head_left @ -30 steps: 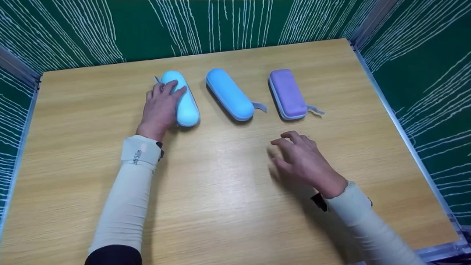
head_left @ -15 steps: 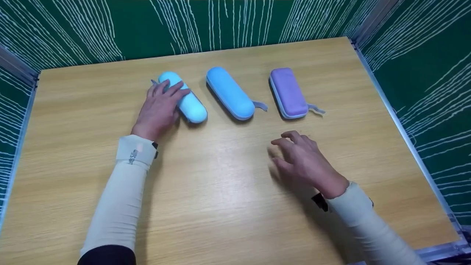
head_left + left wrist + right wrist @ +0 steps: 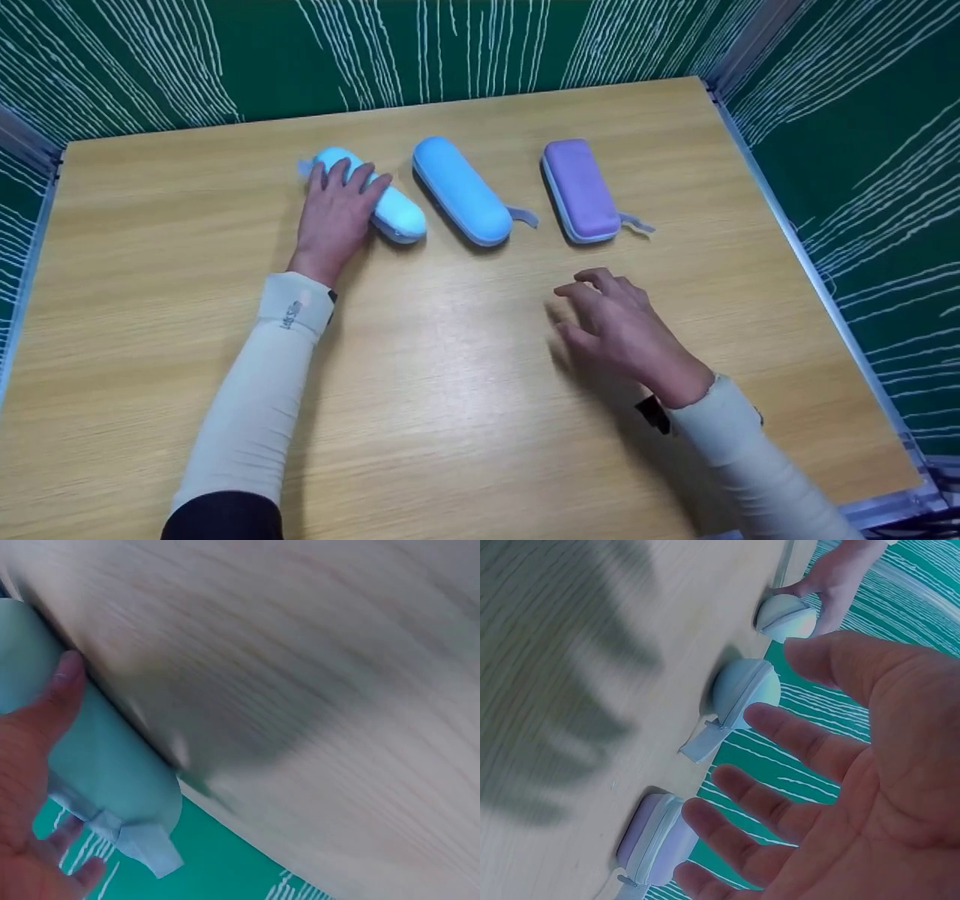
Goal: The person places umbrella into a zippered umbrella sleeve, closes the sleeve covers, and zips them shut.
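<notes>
My left hand [image 3: 337, 217] grips the light blue case [image 3: 403, 216], its fingers over the top. The left wrist view has the thumb of that hand [image 3: 22, 772] on one side of the case [image 3: 112, 754] and fingertips at the other, beside a strap [image 3: 150, 847]. The case lies slanted, its near end pointing right. My right hand [image 3: 626, 330] hovers over the table below the purple case [image 3: 583, 187], fingers spread and slightly bent, holding nothing. Seen from the right wrist, its palm [image 3: 907, 765] faces the row of cases.
Between the light blue and purple cases lies a blue case [image 3: 461, 191] with a strap to its right. The wooden table [image 3: 450, 360] is bordered by green panels with white lines [image 3: 285, 60] and a metal frame [image 3: 806, 262] on the right.
The light blue case has turned in my left hand's hold, its near end swinging right and slightly back. My right hand has stayed nearly still.
</notes>
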Demonstrator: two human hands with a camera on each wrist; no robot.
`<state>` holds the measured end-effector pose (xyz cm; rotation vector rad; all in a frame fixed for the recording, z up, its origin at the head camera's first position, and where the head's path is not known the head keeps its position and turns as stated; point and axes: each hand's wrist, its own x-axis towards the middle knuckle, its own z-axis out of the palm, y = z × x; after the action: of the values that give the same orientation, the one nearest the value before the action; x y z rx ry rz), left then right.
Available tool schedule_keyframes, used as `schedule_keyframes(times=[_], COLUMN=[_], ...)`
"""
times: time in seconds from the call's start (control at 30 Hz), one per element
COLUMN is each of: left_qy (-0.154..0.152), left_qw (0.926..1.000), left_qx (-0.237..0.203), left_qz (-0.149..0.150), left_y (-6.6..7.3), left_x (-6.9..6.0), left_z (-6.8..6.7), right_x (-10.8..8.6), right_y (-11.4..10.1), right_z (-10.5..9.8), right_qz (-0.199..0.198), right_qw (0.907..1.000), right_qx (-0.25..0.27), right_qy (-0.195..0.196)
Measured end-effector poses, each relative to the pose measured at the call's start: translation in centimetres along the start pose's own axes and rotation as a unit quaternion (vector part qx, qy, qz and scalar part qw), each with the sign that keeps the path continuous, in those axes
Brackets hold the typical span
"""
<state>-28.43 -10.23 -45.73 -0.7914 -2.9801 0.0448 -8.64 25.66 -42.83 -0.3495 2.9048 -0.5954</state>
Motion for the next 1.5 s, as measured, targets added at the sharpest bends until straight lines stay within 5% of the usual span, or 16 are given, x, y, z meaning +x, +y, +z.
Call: schedule_keyframes(times=[0.23, 0.57, 0.83, 1.03, 1.17, 1.37, 1.5], left_qy=[0.033, -0.005, 0.044, 0.099, 0.152, 0.237, 0.263], left_qw=[0.999, 0.9982, 0.999, 0.9949, 0.9871, 0.9662, 0.9574], left_qx=[-0.019, -0.058, 0.002, 0.003, -0.01, -0.018, -0.007], left_qz=[0.022, -0.018, 0.004, 0.021, 0.05, 0.1, 0.119], left_y=[-0.3, -0.3, -0.5, 1.0, 2.7, 5.8, 7.5], left_x=[-0.3, -0.6, -3.2, -4.3, -4.8, -5.1, -5.5], left_z=[-0.2, -0.2, 0.8, -1.2, -3.4, -6.0, -7.2], right_x=[0.1, 0.1, 0.4, 1.0, 1.9, 3.1, 3.8], right_y=[-0.3, -0.6, -1.0, -1.7, -2.8, -4.3, -5.3], right_z=[-0.2, -0.1, -0.3, -0.5, -0.6, -0.9, -1.0], right_qz=[0.008, 0.007, -0.008, -0.054, -0.102, -0.158, -0.16], right_qw=[1.0, 1.0, 0.9999, 0.9954, 0.9793, 0.9346, 0.9035], right_qx=[0.0, 0.0, 0.004, 0.032, 0.083, 0.164, 0.222], right_qy=[0.001, 0.002, 0.006, 0.073, 0.155, 0.273, 0.33])
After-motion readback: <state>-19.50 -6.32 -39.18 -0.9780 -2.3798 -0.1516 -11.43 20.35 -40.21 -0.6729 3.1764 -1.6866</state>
